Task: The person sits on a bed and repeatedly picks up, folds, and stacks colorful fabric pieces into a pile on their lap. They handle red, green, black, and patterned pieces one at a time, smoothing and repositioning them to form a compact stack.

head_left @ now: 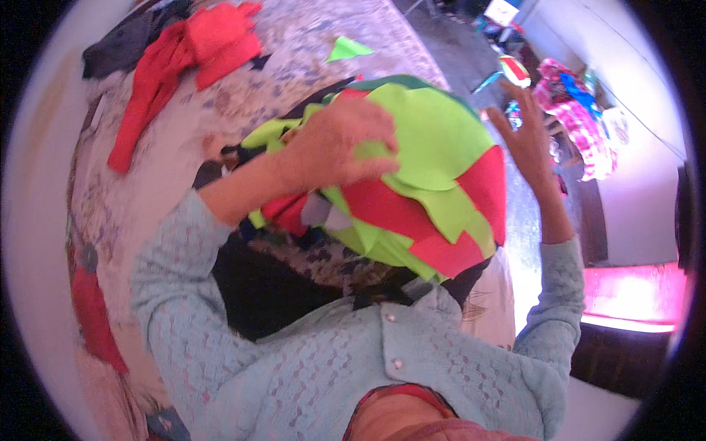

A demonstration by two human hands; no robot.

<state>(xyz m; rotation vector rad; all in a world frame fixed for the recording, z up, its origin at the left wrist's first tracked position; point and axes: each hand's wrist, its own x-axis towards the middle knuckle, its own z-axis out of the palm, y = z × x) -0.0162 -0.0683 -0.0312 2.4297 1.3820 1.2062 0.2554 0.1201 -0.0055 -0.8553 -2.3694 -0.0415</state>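
Observation:
A large heaped bundle of fabric pieces lies before me, with lime-green cloth (pixel 434 136) over its top and red cloth (pixel 390 209) along its near side. My left hand (pixel 349 140) is over the left part of the bundle, its fingers curved and the thumb apart from them. Lime-green cloth shows in the gap, and the hand does not visibly grip it. To the right of the bundle my right hand (pixel 526 128) is raised with spread fingers and holds nothing. Black and grey cloth (pixel 316 209) shows under my left wrist.
Red garments (pixel 187 55) and a dark cloth (pixel 132 48) lie at the far left of the patterned surface (pixel 294 44). A lime-green scrap (pixel 349 48) lies beyond the bundle. Pink checked cloth (pixel 581 136) is heaped at the right, near the wall.

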